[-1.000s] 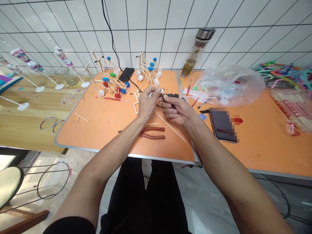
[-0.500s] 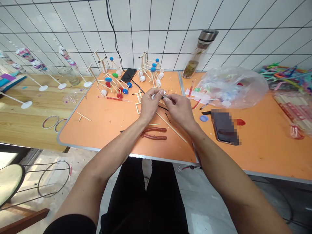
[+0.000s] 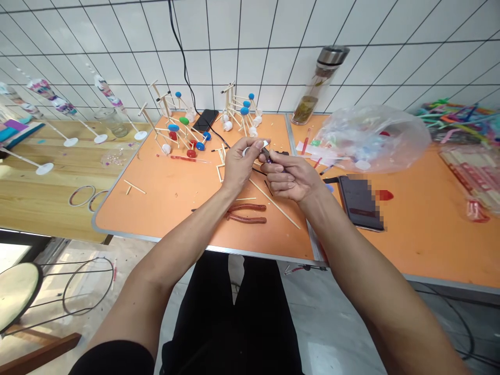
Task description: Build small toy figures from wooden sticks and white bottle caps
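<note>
My left hand (image 3: 241,162) is closed, pinching a small white piece (image 3: 266,143) between thumb and fingers; part of it shows as a rounded edge beside the thumb. Close against it, my right hand (image 3: 291,174) has its fingers curled round a small dark tool (image 3: 265,153) with a metallic look. Most of that tool is hidden by the fingers, so its kind is unclear. Below the hands lie red-handled pliers (image 3: 246,214) and a long thin wooden stick (image 3: 275,203). A black cord (image 3: 222,139) runs down from the wall and passes behind my hands.
Behind stand stick models with coloured caps (image 3: 183,130) and a second stick model (image 3: 242,112). A black phone (image 3: 206,121) lies between them. To the right are a glass bottle (image 3: 312,91), a plastic bag (image 3: 375,138) and a dark phone-like device (image 3: 357,203), partly blurred.
My right hand has turned over, so its curled fingers now face me, and has shifted slightly right. The dark tool shows more. My left hand stays nearly in place with the white piece.
</note>
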Demonstrator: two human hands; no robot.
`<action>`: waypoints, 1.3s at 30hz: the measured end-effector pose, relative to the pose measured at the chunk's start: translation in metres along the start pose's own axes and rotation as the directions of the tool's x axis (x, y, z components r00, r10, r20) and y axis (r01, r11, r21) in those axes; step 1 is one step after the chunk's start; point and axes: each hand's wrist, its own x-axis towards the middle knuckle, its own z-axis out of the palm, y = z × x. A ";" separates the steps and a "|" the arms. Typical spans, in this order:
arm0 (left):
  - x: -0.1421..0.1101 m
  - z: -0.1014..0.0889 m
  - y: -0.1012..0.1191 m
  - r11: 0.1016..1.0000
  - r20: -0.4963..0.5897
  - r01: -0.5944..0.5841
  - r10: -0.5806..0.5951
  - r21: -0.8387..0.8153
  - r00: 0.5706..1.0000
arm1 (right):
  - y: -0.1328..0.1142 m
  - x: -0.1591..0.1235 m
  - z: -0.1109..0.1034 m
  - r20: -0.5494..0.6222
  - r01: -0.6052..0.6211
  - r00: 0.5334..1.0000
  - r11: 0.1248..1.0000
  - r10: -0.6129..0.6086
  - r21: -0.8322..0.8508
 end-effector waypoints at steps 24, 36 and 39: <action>0.001 -0.001 -0.007 1.000 -0.027 0.006 -0.005 0.006 1.000 | 0.021 0.009 0.009 -0.194 0.251 0.942 0.958 -0.276 -0.142; 0.002 -0.004 -0.014 0.994 -0.014 0.011 -0.010 0.107 1.000 | 0.040 0.022 -0.001 -0.214 0.171 0.659 0.421 -0.721 -0.891; 0.003 -0.005 -0.015 0.988 -0.026 -0.031 0.035 0.151 0.999 | 0.043 0.023 -0.004 -0.183 0.133 0.658 0.352 -0.730 -0.926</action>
